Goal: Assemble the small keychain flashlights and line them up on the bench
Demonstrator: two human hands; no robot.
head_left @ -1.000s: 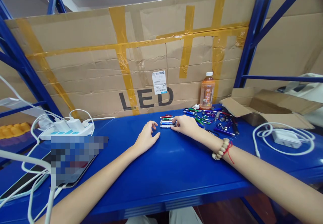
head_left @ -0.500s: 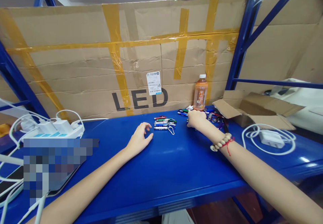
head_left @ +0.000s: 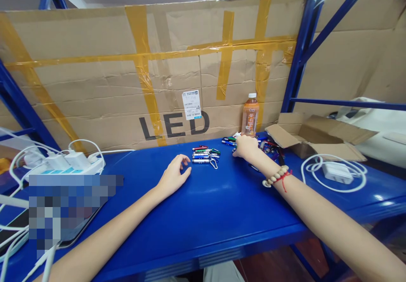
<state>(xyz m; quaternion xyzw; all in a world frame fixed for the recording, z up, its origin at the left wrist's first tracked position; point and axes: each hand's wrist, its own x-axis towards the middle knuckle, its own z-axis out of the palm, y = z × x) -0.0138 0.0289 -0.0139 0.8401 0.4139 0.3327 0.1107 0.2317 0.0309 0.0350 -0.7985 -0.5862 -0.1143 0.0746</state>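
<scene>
My left hand rests on the blue table, fingers loosely curved and thumb apart, holding nothing. Just right of its fingertips is a row of small metal keychain lights in red, green, blue and silver, lying side by side with carabiner clips toward the right. My right hand reaches into a loose pile of similar keychain lights, in front of an orange drink bottle. Its fingers are curled downward and the hand hides whatever is in them. A thin pale loop shows below that wrist.
An open cardboard box and a white charger with coiled cable lie at the right. On the left are a power strip with plugs, cables and a dark tablet-like device. A large cardboard panel stands behind.
The view has shifted slightly. My right hand stays at the pile, and a pale loop now shows beneath the wrist. My left hand and the row look unchanged.
</scene>
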